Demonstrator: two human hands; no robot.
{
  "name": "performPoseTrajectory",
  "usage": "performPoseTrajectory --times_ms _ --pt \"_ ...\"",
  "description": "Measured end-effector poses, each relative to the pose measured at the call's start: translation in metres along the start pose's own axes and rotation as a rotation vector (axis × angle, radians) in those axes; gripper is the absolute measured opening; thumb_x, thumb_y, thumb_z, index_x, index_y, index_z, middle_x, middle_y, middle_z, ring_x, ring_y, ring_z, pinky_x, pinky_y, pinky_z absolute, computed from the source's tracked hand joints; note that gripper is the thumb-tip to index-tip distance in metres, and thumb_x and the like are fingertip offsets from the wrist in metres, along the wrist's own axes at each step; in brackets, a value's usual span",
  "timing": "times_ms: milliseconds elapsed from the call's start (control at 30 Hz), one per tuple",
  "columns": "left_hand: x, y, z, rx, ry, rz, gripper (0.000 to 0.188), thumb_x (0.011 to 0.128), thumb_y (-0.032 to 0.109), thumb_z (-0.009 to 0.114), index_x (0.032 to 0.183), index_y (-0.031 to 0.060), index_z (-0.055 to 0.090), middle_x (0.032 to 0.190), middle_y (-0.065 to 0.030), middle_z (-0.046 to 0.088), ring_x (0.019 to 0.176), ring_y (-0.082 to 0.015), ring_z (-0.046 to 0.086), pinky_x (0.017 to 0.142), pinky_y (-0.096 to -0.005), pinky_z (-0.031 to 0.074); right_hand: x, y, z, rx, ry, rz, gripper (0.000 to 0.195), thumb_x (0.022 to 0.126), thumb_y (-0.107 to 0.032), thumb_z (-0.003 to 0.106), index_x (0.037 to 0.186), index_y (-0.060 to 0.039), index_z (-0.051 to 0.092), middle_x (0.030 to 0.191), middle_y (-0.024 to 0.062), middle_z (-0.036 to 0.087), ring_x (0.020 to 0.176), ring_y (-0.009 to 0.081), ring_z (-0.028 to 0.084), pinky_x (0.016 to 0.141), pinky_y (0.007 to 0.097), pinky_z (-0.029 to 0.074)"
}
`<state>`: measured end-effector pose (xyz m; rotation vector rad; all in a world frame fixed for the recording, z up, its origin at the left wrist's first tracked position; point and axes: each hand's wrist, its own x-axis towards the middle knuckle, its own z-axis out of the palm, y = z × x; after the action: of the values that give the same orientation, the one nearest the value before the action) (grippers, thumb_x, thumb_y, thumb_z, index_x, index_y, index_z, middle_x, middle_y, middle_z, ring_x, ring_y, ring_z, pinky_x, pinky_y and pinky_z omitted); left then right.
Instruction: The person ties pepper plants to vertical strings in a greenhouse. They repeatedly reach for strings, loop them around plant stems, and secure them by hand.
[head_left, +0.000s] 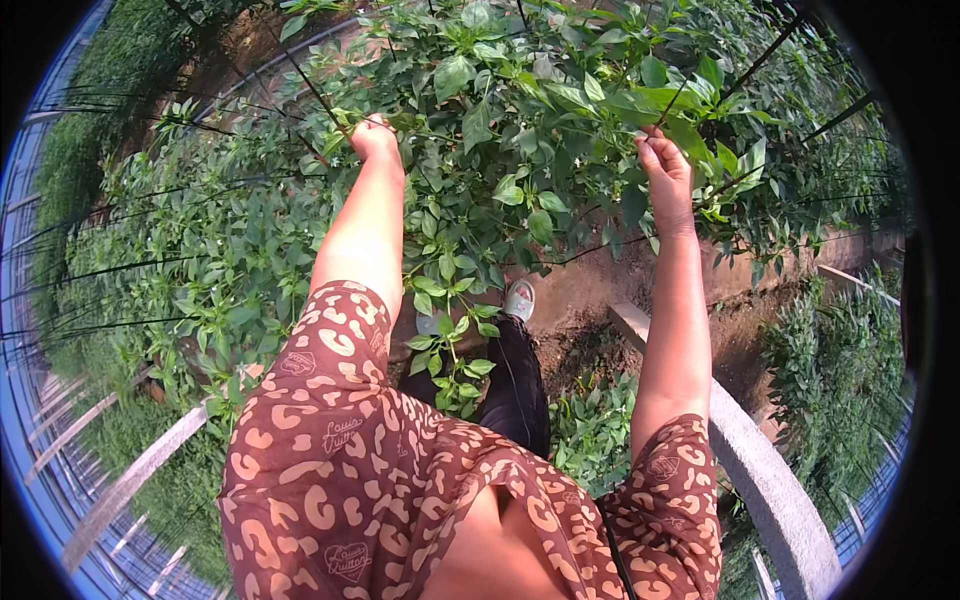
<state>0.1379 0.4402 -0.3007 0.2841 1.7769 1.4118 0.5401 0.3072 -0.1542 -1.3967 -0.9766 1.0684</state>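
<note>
Leafy pepper plants (480, 127) with small white flowers fill the space before me. My left hand (373, 139) reaches into the foliage, its fingers curled at a dark cord (311, 86) that slants down from the upper left. Leaves and the back of the hand partly hide those fingertips. On the right, my right hand (664, 166) is raised among broad, bright leaves. Its thumb and forefinger pinch a thin dark string (670, 105), which rises from the fingertips. A leafy shoot (450, 330) hangs between my arms, close to my legs.
Pale concrete posts (765, 465) rise at the right and, as another post (135, 487), at the lower left. Several dark cords (112, 266) run through the plant rows. My sandalled foot (519, 300) stands on bare soil (585, 281). More plants (832, 360) grow at the right.
</note>
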Motion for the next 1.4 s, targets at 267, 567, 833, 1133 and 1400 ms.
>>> performPoseTrajectory --times_ms 267,567,833,1133,1400 --pt "-0.036 0.029 0.054 0.193 -0.587 0.103 0.017 0.085 0.014 0.063 0.092 -0.0010 0.064 0.075 -0.0074 0.064 0.060 -0.0138 0.058 0.053 -0.0256 0.045 -0.051 0.018 0.106 -0.186 -0.002 -0.159 0.008 0.090 -0.006 0.059 0.095 -0.0017 0.062 0.108 0.0064 0.059 0.096 0.0125 0.055 0.084 0.0261 0.045" --pt "-0.033 0.014 0.049 0.710 -0.505 0.538 0.028 0.076 0.029 0.072 0.095 0.0075 0.069 0.082 -0.0091 0.069 0.078 -0.0234 0.064 0.074 -0.0361 0.048 -0.057 0.012 0.210 0.381 -0.399 0.403 0.011 0.092 -0.016 0.057 0.094 -0.0056 0.060 0.080 0.0008 0.063 0.062 0.0064 0.055 0.059 0.0197 0.045" --pt "-0.059 0.005 0.060 0.642 -0.747 0.385 0.025 0.079 0.017 0.071 0.096 -0.0016 0.069 0.086 -0.0036 0.068 0.075 -0.0091 0.058 0.069 -0.0250 0.046 -0.027 0.067 0.187 0.063 -0.663 0.336 0.013 0.086 -0.017 0.064 0.088 -0.0047 0.062 0.074 0.0001 0.061 0.066 0.0091 0.054 0.062 0.0244 0.044" --pt "-0.066 0.010 0.063 0.602 -0.777 0.357 0.021 0.079 0.018 0.072 0.091 -0.0003 0.070 0.081 -0.0010 0.066 0.071 -0.0085 0.057 0.068 -0.0250 0.046 0.031 0.092 0.183 -0.249 0.565 -0.075 0.023 0.086 -0.020 0.060 0.095 0.0010 0.062 0.092 0.0144 0.067 0.081 0.0212 0.063 0.077 0.0288 0.047" --pt "-0.098 0.007 0.055 0.278 -0.954 0.079 0.015 0.087 0.016 0.065 0.098 0.0058 0.063 0.091 -0.0047 0.068 0.077 -0.0086 0.060 0.070 -0.0218 0.046 0.037 0.101 0.172 0.147 0.056 0.299 0.019 0.088 -0.017 0.061 0.101 -0.0026 0.063 0.083 0.0010 0.064 0.063 0.0083 0.056 0.060 0.0219 0.046"
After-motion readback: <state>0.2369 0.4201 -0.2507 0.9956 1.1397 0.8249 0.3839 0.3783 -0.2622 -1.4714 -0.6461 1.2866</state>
